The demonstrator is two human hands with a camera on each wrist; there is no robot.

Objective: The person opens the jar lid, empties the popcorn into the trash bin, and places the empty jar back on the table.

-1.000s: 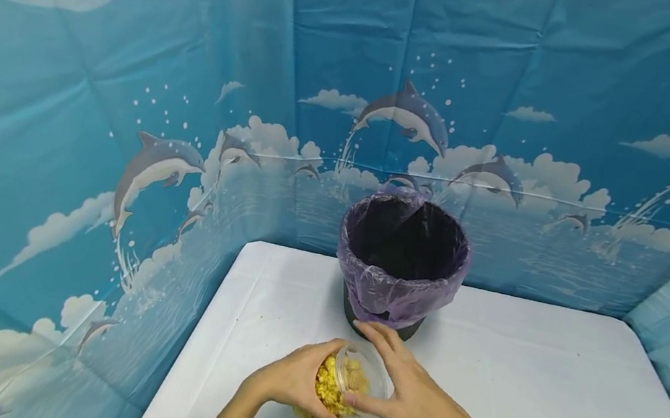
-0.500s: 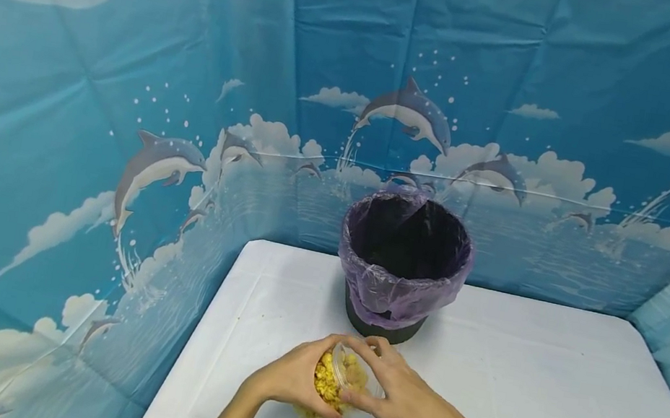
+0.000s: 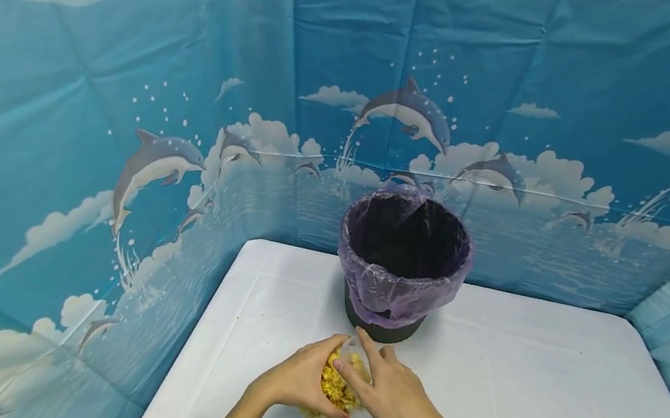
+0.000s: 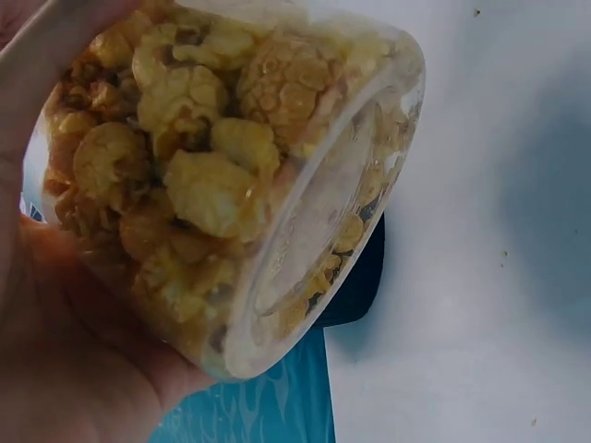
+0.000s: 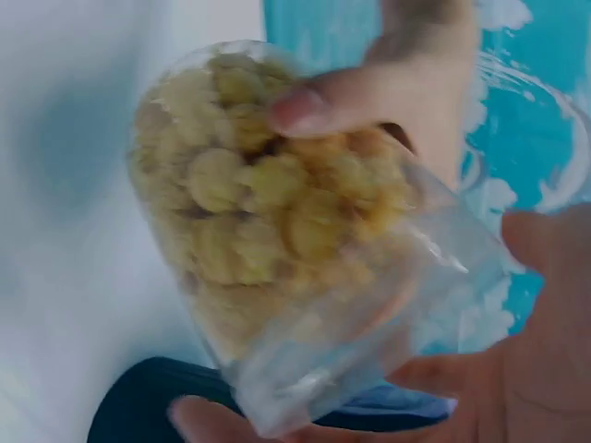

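A clear plastic jar of yellow popcorn is tilted above the table in the head view. My left hand grips its side, thumb on the near side and fingers round the far side. In the left wrist view the jar's round base faces out. My right hand is at the jar's other end, its index finger and thumb extended and spread around the clear top. In the right wrist view, popcorn fills the lower part, and the right fingers extend beside the clear end; contact is hard to tell.
Beyond the hands, a black bin lined with a purple bag stands on the white table. Small crumbs dot the tabletop. Blue dolphin-print curtains hang behind and to the left.
My right hand first closed its fingers round the jar's clear end, then straightened and turned them. My left hand keeps its grip; the jar has shifted slightly.
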